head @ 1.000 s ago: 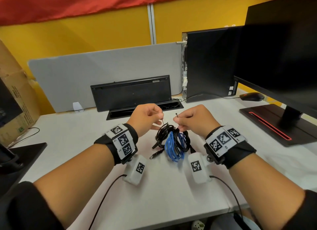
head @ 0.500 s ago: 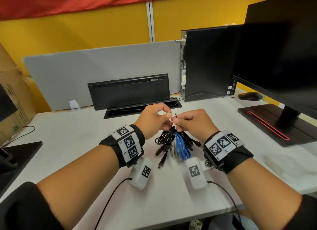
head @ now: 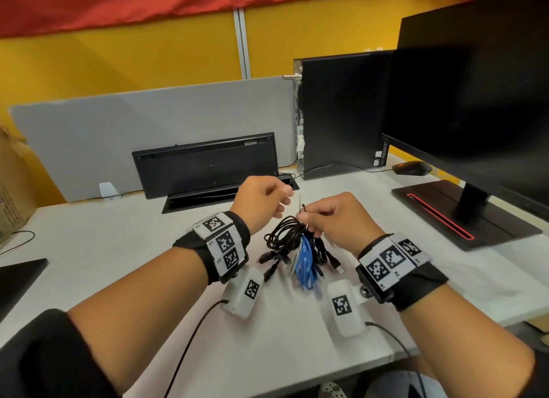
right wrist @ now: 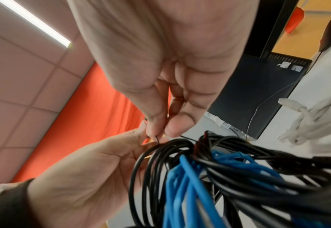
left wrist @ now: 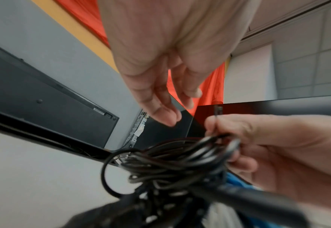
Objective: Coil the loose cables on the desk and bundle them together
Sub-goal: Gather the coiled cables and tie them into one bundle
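Note:
A bundle of coiled cables [head: 297, 249], black, blue and white, hangs just above the white desk [head: 118, 249] with its plugs trailing down. A thin black tie [head: 303, 209] sticks up from the top of the bundle. My right hand [head: 309, 222] pinches that tie between thumb and forefinger, which shows close up in the right wrist view [right wrist: 158, 131]. My left hand [head: 282, 201] hovers a little to the left of the tie with relaxed, spread fingers [left wrist: 160, 111] and holds nothing. The black loops [left wrist: 180, 157] and blue loops [right wrist: 190, 177] are bunched together under the pinch.
A black keyboard [head: 208, 166] leans on the grey divider [head: 148, 115] behind a cable slot [head: 225, 197]. A black PC tower [head: 338, 115], a mouse [head: 411, 168] and a monitor [head: 475, 85] on its base [head: 463, 216] stand at the right. A cardboard box [head: 12, 189] sits far left.
Both hands pinched the tie ends and brought them together. Now my left hand has let go and drawn slightly away to the left, while my right hand keeps the tie and bundle.

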